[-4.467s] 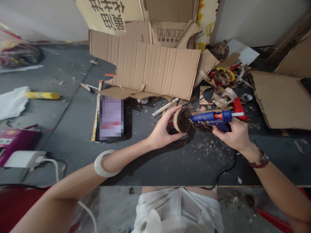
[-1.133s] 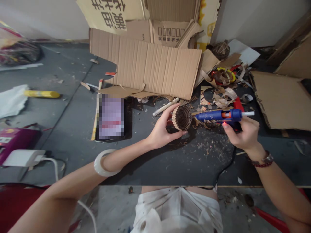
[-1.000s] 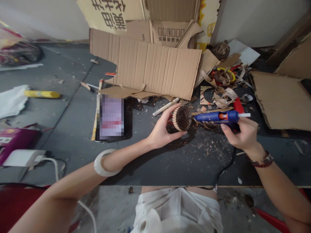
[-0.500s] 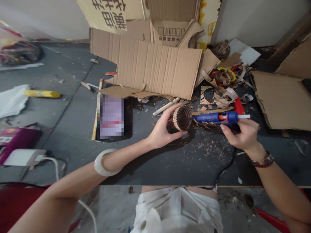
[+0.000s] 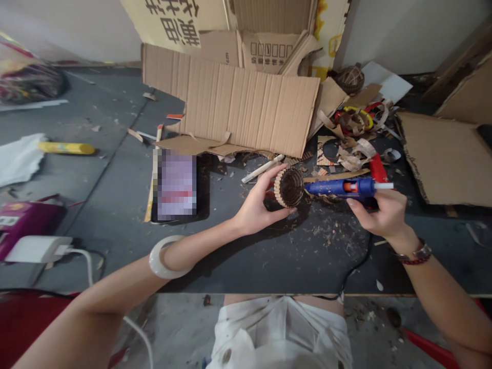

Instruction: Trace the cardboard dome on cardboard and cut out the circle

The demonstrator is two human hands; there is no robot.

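My left hand (image 5: 255,207) is wrapped round a small round cardboard cup (image 5: 289,187), tipped on its side with its dark open mouth facing right. My right hand (image 5: 378,215) grips a blue hot glue gun (image 5: 340,188) held level, nozzle pointing left at the cup's rim. A white glue stick pokes out of the gun's back end. The gun's black cord (image 5: 355,269) runs down toward the table's front edge. Both hands hover just above the dark tabletop (image 5: 269,256), which is littered with cardboard crumbs.
A large corrugated cardboard sheet (image 5: 246,105) lies behind the hands, with boxes beyond it. A phone (image 5: 176,185) rests to the left. Cardboard strips and scraps (image 5: 353,138) pile up at the back right, another sheet (image 5: 442,156) at far right. A white charger (image 5: 36,249) sits far left.
The glue gun pulled back to the right from the cup, then eased left again until its nozzle is at the cup's rim. My left hand has kept the cup still.
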